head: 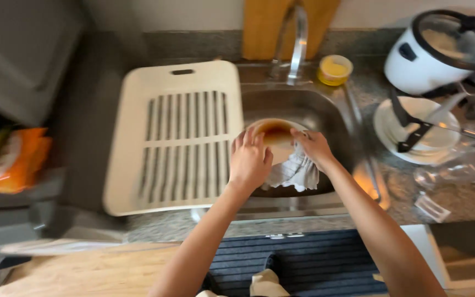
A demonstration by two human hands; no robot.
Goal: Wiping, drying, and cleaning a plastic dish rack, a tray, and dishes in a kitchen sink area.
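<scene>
The grey stone counter (369,187) carries a steel sink (331,110). Left of the hands, a cream slotted tray (177,137) lies over the basin. Right of them stand white plates (413,132), a white rice cooker (435,52) and clear plastic wrap (457,168). Behind them stands a small yellow tub (335,69).

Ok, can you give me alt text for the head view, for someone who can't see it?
Over a steel sink, the left hand holds a stained bowl while the right hand presses a white cloth to it. A cream slatted tray covers the sink's left side; a white rice cooker and stacked dishes sit right of it.
</scene>
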